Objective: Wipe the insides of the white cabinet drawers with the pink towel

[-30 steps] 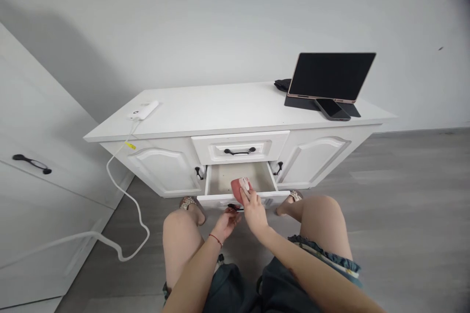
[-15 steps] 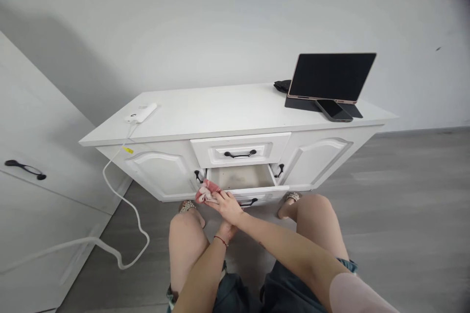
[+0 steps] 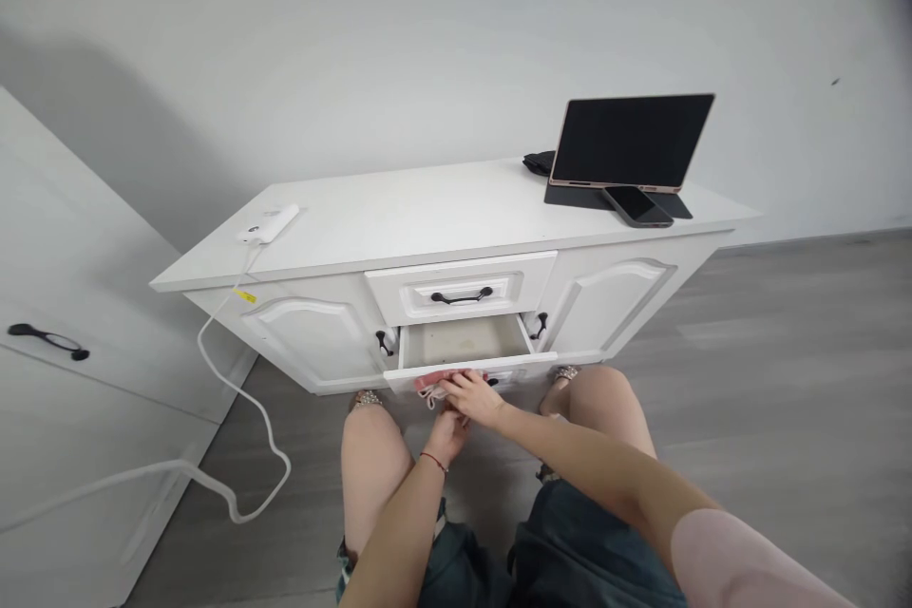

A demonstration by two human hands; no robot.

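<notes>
The right hand pinches the red-and-white cloth by the open drawer's front edge, mostly left of its middle. The left hand is just below, fingers partly hidden, so I cannot tell its grip. A tablet stands toward the cabinet's right edge.

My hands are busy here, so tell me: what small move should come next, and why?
Probably slide the pink cloth toward the right end of the open drawer's front: your right hand holds it around the panel's left and middle, while the right end shows uncovered. Your left hand is just below.
</notes>
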